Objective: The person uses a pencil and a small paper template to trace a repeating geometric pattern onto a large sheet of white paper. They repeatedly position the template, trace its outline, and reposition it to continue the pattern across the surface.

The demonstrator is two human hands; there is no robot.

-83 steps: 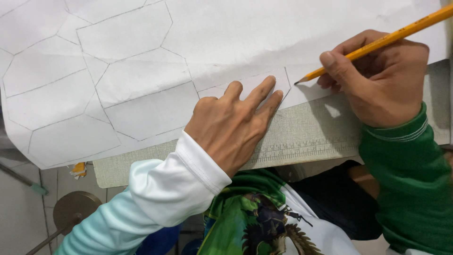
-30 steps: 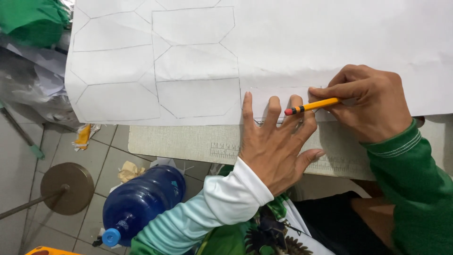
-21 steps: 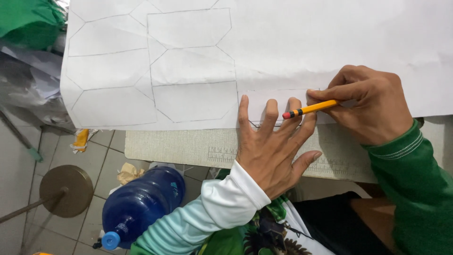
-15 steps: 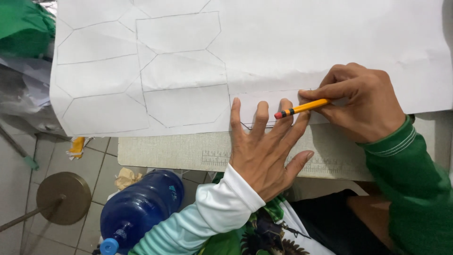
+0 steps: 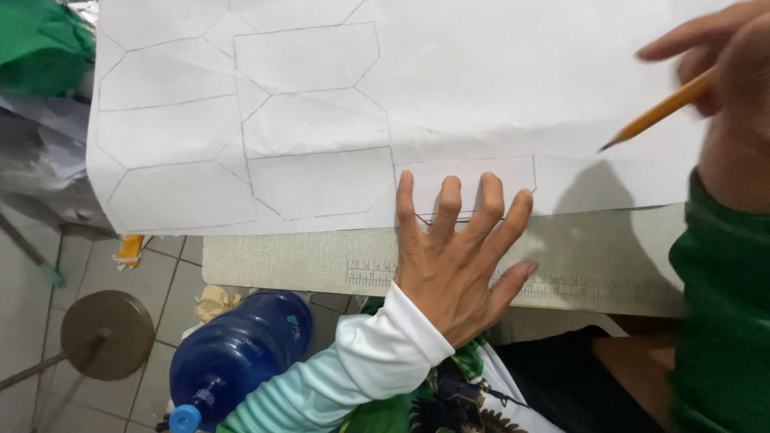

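Observation:
My left hand (image 5: 461, 256) lies flat with fingers spread on a small paper template (image 5: 465, 172) that rests on a large white paper sheet (image 5: 449, 88) marked with several pencilled polygon outlines. The fingertips press the template's lower edge near the sheet's front border. My right hand (image 5: 726, 88) is raised at the upper right, off the paper, holding a yellow pencil (image 5: 658, 108) with its tip pointing down-left above the sheet. A pale cutting mat (image 5: 305, 261) with a printed ruler scale lies under the sheet.
A blue water jug (image 5: 237, 353) lies on the tiled floor below the table edge, beside a round metal stool base (image 5: 107, 333). Green fabric (image 5: 40, 44) and crumpled plastic sit at the upper left. Scraps of paper lie on the floor.
My right hand has lifted the pencil away from the template and moved it up and to the right. My left hand stays pressed on the template.

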